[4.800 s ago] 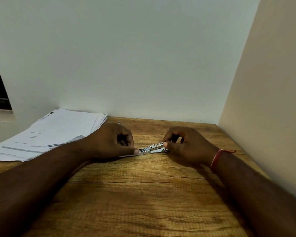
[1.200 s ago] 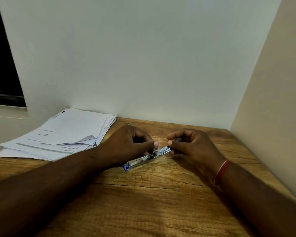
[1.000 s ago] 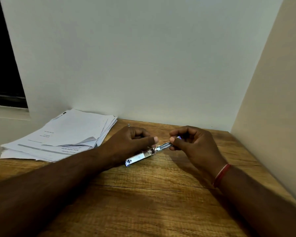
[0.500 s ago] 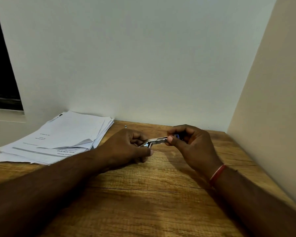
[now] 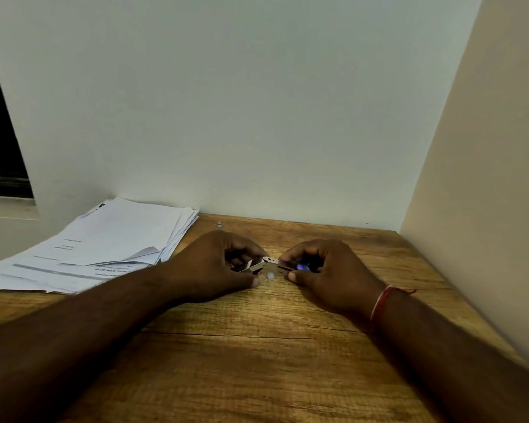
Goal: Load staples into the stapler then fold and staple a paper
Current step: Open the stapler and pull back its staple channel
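A small metal stapler (image 5: 268, 264) with a blue end is held just above the wooden desk (image 5: 257, 355), between both hands. My left hand (image 5: 214, 267) grips its left half with curled fingers. My right hand (image 5: 327, 270) pinches the right half near the blue tip. The stapler looks hinged open in the middle; its inside is mostly hidden by my fingers. A stack of printed white papers (image 5: 104, 239) lies at the back left of the desk.
A tiny metal piece, maybe staples (image 5: 219, 223), lies near the back wall behind my left hand. A white wall closes the desk at the back, a beige wall (image 5: 486, 209) on the right. A dark window opening sits far left.
The stapler lay lengthwise on the desk a second ago; both hands have lifted it and brought it between them, and it now looks opened at its hinge.
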